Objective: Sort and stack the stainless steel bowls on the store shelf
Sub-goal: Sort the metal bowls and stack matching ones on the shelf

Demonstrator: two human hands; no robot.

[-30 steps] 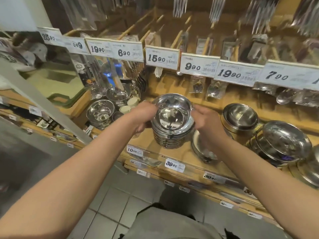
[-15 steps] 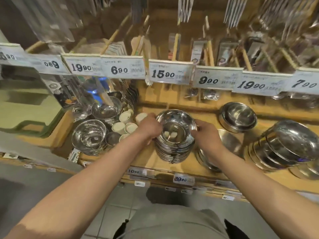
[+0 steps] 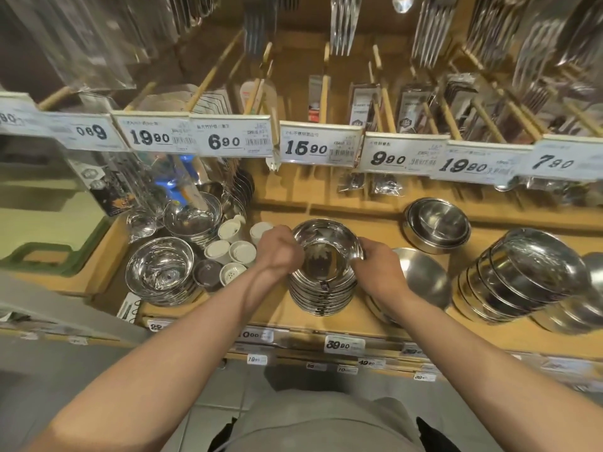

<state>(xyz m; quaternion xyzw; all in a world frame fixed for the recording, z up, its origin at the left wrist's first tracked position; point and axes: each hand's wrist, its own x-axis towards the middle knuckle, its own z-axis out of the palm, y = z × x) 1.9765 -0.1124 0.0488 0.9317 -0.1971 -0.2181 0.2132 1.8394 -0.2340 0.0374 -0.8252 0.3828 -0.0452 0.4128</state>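
Observation:
A stack of shiny stainless steel bowls (image 3: 323, 290) stands on the wooden shelf (image 3: 280, 313) near its front edge. My left hand (image 3: 279, 251) grips the left rim of the top bowl (image 3: 326, 246). On the right rim sits my right hand (image 3: 378, 272), holding the same bowl. A single wide bowl (image 3: 424, 275) lies just right of the stack, partly behind my right wrist. Further right, a leaning row of nested bowls (image 3: 518, 282) rests on its side. A short stack of matte bowls (image 3: 437, 225) sits behind. Two more bowl stacks (image 3: 160, 272) are at the left.
Small white cups (image 3: 241, 252) and lids stand between the left stacks and my left hand. Price tags (image 3: 318, 148) hang on a rail above, with packaged cutlery on wooden pegs (image 3: 323, 89). A green basket (image 3: 49, 256) sits at far left. Tiled floor lies below.
The bowl stack held in both hands has come down onto the shelf and sits lower and nearer the front edge. My view has tilted further down over the shelf.

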